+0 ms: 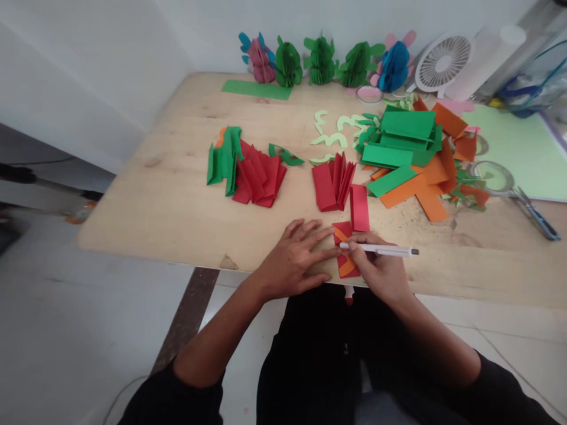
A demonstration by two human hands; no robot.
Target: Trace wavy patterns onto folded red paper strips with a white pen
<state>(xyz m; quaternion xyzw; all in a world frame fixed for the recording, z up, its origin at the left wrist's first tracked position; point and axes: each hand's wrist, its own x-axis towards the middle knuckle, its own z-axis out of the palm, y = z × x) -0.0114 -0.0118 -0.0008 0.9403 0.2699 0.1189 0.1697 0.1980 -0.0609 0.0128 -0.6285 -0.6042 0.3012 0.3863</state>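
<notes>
A white pen [385,250] is gripped in my right hand [383,271], its tip at the orange paper shape [346,267] that lies on a small red paper piece [355,274] near the table's front edge. Flat and with fingers spread, my left hand [296,260] rests on the table, its fingertips touching the left side of the red piece. Just beyond lies a folded red strip [359,208], and past my hands stands a bundle of folded red papers [326,188].
More folded red papers [257,177] and green ones [225,159] lie at the left. Green [407,127] and orange papers [427,186] are heaped at the right, beside tape [492,177] and a cutter [538,215]. Paper figures [321,62] and a fan [444,59] stand behind.
</notes>
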